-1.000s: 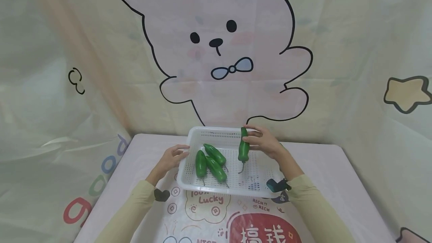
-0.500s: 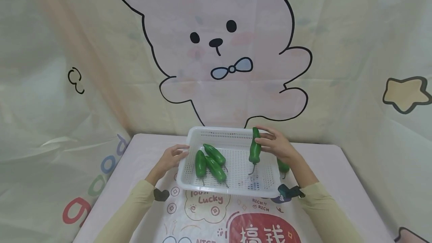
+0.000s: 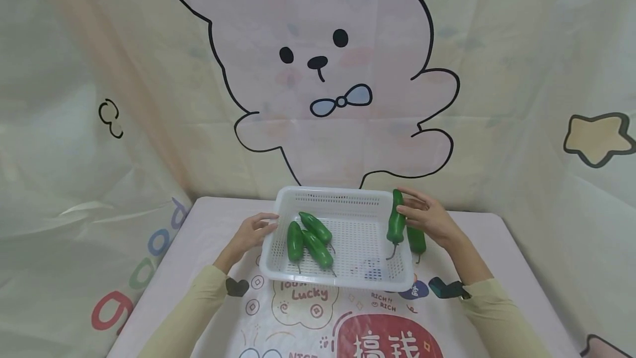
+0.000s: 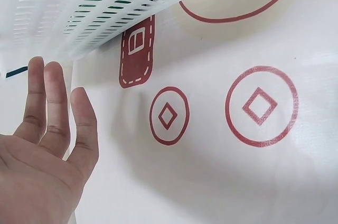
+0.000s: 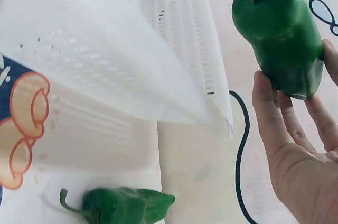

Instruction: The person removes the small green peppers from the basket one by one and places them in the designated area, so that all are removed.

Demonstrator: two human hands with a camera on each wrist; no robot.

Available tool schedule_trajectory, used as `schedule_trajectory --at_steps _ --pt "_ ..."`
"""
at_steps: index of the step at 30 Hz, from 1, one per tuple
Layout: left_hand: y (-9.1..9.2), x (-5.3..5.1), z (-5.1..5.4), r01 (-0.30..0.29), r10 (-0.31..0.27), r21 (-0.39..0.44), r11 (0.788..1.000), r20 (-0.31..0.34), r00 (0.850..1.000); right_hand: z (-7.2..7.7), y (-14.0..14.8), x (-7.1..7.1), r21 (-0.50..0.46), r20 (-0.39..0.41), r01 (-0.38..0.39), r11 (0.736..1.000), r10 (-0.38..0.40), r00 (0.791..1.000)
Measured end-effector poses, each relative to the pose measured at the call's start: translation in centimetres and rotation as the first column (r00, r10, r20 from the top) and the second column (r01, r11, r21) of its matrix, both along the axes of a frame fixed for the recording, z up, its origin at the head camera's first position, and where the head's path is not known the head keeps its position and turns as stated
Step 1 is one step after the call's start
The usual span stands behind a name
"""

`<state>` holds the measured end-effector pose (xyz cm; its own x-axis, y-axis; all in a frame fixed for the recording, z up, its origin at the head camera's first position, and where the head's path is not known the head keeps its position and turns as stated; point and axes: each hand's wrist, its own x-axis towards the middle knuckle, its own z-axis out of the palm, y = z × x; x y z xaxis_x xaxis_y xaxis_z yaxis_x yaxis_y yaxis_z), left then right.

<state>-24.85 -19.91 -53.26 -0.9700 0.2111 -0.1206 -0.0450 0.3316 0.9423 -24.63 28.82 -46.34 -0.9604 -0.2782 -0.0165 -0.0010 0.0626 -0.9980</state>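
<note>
My right hand [image 3: 428, 219] pinches a green chili pepper [image 3: 395, 221] above the right rim of a white perforated plastic basket [image 3: 343, 282]. The pepper's stem points down toward me in the head view. In the right wrist view, the fingers lie along the held pepper's far end. My left hand [image 3: 250, 235] touches the basket's left side with its fingers fairly straight. Inside the basket's left half rest several green peppers [image 3: 295, 242]. Another green pepper [image 5: 127, 204] lies on the table just outside the basket's right side, partly hidden by the basket in the head view.
A white table cover [image 3: 477, 247] with red and dark printed drawings lies under the basket. Behind the table hangs a cloth backdrop [image 3: 348, 142] with a cartoon animal. More printed cloth [image 3: 556, 225] hangs at the right.
My right hand has carried the pepper rightward, from over the basket's inside to its right rim. The pepper outside the basket has come into view. My left hand stays still.
</note>
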Motion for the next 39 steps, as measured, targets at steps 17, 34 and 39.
schedule_trajectory --at_steps 17,34,39 --pt "0.0 0.0 0.2 -0.008 0.008 -0.017 1.0 0.0 1.0 -0.4 4.6 1.7 0.032 -0.029 0.114 0.993 -0.113 0.993" --pt "0.4 0.8 1.8 0.011 -0.011 -0.001 1.0 0.008 1.0 -2.7 8.4 3.1 -0.018 -0.037 0.22 0.975 -0.221 0.975" --pt "0.2 0.4 1.0 0.004 -0.004 0.0 1.0 0.004 1.0 -3.4 9.1 3.4 0.001 -0.019 0.243 0.97 -0.243 0.97"
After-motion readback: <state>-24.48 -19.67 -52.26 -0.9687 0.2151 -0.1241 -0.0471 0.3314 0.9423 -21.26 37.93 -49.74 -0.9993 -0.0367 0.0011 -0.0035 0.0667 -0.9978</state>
